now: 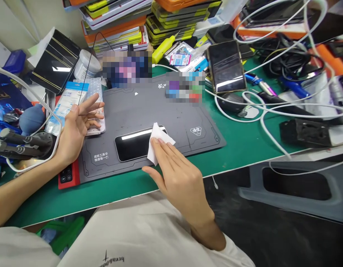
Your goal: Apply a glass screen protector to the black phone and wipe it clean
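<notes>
A phone (134, 145) lies face up on the dark grey work mat (127, 109), its black screen reflecting a bright strip. My right hand (178, 174) presses a folded white wipe (155, 148) onto the phone's right end, fingers together on top and thumb apart at the near side. My left hand (78, 124) is raised over the mat's left edge, fingers curved. Between its thumb and fingers stands a clear sheet with a thin black border (87, 74), like a phone screen protector. Its lower edge crosses the fingers, and most of it is see-through.
Behind the mat rise stacks of yellow and orange boxes (171, 22). Another phone (226, 66) and looping white cables (260, 107) lie on the right. Packets (67, 102), a white jar (86, 63) and a blue air blower (32, 118) crowd the left. A grey stool (296, 185) stands below.
</notes>
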`<state>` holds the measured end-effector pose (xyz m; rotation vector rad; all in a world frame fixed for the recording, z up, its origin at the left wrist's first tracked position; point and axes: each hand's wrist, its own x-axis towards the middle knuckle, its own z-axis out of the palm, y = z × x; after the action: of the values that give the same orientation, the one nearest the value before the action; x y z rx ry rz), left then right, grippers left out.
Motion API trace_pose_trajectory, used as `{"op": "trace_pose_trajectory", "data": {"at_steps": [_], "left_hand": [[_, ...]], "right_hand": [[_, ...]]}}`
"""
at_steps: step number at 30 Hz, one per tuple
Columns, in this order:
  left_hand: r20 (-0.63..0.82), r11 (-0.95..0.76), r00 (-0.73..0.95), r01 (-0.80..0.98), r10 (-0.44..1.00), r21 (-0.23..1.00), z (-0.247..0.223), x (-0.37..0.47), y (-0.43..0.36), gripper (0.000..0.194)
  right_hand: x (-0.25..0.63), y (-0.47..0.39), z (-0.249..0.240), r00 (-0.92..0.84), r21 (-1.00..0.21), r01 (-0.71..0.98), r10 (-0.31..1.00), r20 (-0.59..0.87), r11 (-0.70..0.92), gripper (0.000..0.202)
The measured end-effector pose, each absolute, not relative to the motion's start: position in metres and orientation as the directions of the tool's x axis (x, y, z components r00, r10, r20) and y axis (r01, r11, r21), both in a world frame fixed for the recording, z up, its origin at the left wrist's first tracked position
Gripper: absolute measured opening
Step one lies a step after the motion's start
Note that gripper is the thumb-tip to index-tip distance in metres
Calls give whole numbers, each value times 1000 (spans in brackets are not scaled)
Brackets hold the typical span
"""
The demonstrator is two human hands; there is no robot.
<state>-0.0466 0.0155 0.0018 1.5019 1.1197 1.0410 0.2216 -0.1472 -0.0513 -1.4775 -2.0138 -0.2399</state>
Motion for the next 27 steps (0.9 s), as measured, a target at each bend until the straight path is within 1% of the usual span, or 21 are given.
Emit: {"op": "trace_pose_trajectory", "data": {"at_steps": [3,8,10,12,16,18,20,24,27], "left_hand": [[97,-136,228,162,969,977,1,-47,16,71],[100,-136,232,148,968,980,3,-46,18,65],[103,-139,232,141,967,980,4,-45,18,64],[102,-136,227,138,968,981,4,-45,17,63],[93,-130,234,146,968,981,4,-47,16,59],[92,-131,244,150,965,980,4,-48,17,58],[95,-135,256,147,962,980,3,-48,18,58],[125,-159,263,115,957,981,2,-48,20,62],[117,-150,249,115,961,982,1,-48,21,61]], "right_hand": [[225,-144,-52,-176,-213,908,791,586,360,70],[227,-108,-53,-139,-250,907,803,580,338,55],[228,-104,-52,-134,-266,902,808,574,339,55],[229,-112,-52,-132,-283,897,816,563,340,60],[230,-144,-52,-116,-299,896,825,553,327,81],[231,-151,-53,-109,-301,898,826,554,320,83],[231,-146,-53,-102,-298,901,823,559,314,79],[230,-117,-55,-95,-294,909,834,544,296,65],[230,-106,-54,-82,-308,907,838,539,286,62]]}}
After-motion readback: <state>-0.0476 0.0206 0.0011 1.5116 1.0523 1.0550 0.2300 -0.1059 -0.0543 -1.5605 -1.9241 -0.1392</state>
